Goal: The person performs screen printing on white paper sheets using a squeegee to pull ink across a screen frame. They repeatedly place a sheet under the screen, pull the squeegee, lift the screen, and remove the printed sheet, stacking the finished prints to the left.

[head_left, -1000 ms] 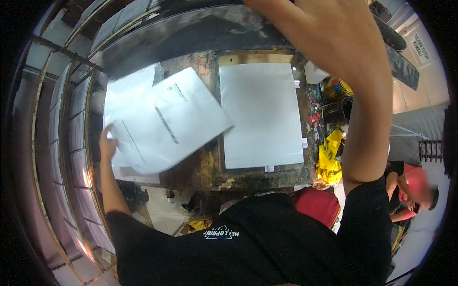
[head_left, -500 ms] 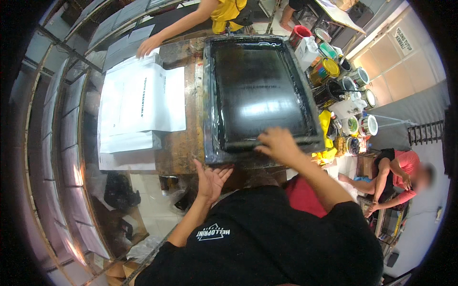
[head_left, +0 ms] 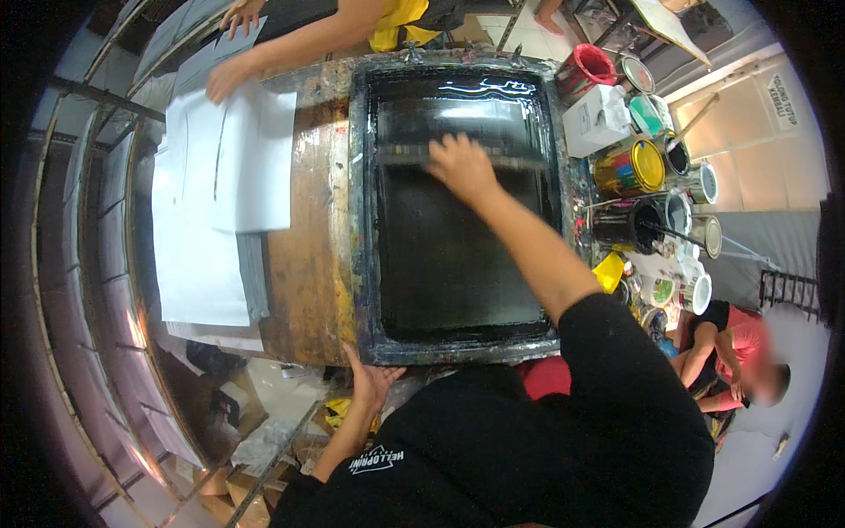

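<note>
A screen-printing frame [head_left: 458,353] with a dark, ink-wet mesh lies flat on the table before me. My right hand [head_left: 464,167] grips a squeegee [head_left: 403,157], a long bar lying across the far part of the mesh. Wet ink gleams beyond the bar. My left hand [head_left: 374,380] is at the frame's near left corner, palm up, fingers spread and holding nothing; whether it touches the rim I cannot tell.
Left on the wooden table [head_left: 304,255] lies a stack of white sheets [head_left: 202,273]. A co-worker's hand [head_left: 231,77] reaches over a sheet there. Paint cans [head_left: 628,167] and a white jug [head_left: 597,119] crowd the right. A drying rack [head_left: 141,290] stands left; another person [head_left: 735,352] sits right.
My right hand has pushed the squeegee from the frame's near end to its far part. My left hand stays by the near corner. The co-worker's arm has shifted left, and the sheets lie differently.
</note>
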A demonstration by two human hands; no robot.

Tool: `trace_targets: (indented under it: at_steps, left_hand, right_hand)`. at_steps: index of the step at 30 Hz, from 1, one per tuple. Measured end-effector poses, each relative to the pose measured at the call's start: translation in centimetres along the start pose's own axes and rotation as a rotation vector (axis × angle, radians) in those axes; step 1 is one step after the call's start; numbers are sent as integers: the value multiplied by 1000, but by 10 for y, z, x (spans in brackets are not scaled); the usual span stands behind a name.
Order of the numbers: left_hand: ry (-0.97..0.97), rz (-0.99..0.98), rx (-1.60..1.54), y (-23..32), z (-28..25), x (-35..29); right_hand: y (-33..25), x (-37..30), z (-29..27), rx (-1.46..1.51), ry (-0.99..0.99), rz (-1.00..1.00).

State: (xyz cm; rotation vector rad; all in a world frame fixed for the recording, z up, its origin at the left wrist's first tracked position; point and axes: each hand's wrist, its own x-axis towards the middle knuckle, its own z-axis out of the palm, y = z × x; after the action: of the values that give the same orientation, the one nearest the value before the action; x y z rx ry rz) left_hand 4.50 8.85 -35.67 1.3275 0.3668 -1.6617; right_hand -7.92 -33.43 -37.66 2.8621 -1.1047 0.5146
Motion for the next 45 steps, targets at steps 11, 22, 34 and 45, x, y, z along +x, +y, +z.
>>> trace_targets:
  at_steps: [11,22,34,45]
  left_hand:
    - [4,184,78,7,15,-52]
    - [-416,324,54,31,9,-82]
    - [109,1223,1654,56,90,-28]
    - [166,1042,1852,4,81,11]
  right_hand:
    - [75,107,-5,-8,-166,-16]
    - [-146,-158,-229,164,-339,93]
    - [-140,-23,-385,-149,344,-31]
    - [-102,77,-431,-144,369,-45]
